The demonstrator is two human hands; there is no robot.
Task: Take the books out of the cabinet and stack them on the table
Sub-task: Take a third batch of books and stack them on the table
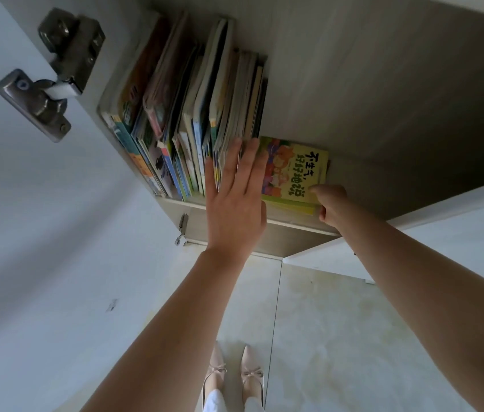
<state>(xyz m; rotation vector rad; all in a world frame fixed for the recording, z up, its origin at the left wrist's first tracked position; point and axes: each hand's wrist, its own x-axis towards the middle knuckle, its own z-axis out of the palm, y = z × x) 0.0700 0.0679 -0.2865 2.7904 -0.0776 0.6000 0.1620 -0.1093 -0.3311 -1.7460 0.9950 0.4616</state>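
L hand [233,200] flat, fingers straight, pressing row of upright books [187,114] on cabinet shelf [294,224]. R hand [331,205] pinches yellow picture book [295,171] lying flat just right of row.

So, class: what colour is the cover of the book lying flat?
Yellow-green cover, cartoon picture; head view.
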